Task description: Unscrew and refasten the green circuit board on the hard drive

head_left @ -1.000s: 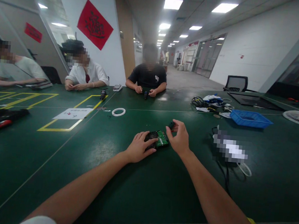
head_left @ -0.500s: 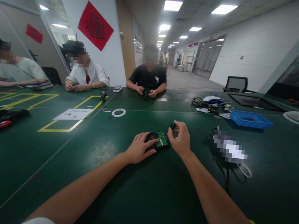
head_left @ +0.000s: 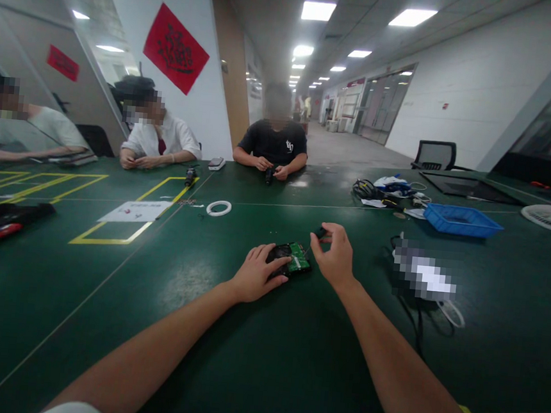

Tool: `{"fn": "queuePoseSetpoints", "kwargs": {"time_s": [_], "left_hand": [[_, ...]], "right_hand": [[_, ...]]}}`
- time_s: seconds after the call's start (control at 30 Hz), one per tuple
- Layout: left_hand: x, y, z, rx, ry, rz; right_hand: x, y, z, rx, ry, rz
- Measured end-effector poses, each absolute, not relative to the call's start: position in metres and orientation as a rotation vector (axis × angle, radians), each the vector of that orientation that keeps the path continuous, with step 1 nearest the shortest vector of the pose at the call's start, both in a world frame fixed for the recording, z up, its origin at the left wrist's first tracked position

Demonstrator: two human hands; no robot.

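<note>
A black hard drive with a green circuit board (head_left: 300, 257) lies on the green table in front of me. My left hand (head_left: 258, 274) holds it from the left side, its fingers over the black part and the thumb along the near edge. Between the thumb and fingers of my right hand (head_left: 333, 255) is a small screwdriver (head_left: 320, 232) with a dark handle. Its thin shaft slants down toward the right side of the circuit board. Whether the tip touches a screw is too small to tell.
A white ring (head_left: 219, 208) and a paper sheet (head_left: 135, 211) lie to the left. On the right are a blue tray (head_left: 462, 221), a blurred-out device (head_left: 424, 271) with cables, and a pile of cables (head_left: 387, 189). Several people sit across the table; one (head_left: 272, 145) handles a dark object.
The screwdriver has tilted slightly, and its shaft now shows against the board. My left hand and the hard drive stay in place. A hand of the person opposite has shifted inward.
</note>
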State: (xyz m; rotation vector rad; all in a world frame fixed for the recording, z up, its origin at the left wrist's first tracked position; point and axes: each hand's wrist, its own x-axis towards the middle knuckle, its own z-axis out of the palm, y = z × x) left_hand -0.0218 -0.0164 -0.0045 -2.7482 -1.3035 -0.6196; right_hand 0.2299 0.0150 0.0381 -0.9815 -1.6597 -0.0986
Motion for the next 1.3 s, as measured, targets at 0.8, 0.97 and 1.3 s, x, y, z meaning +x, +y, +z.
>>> {"fn": "queuePoseSetpoints", "kwargs": {"time_s": [0.8, 0.97, 1.3], "left_hand": [[-0.0200, -0.0180, -0.0026, -2.754, -1.303, -0.632], [-0.0196, -0.0177, -0.0018, -2.757, -1.309, -0.637], [-0.0204, -0.0176, -0.0025, -2.760, -1.305, -0.631]], "right_hand": [[0.2237, 0.0126, 0.0356, -0.952, -1.701, -0.069], [0.2246, 0.0112, 0.0364, -0.986, -1.703, -0.105], [0.2249, 0.0116, 0.0391, -0.938, -1.672, -0.095]]}}
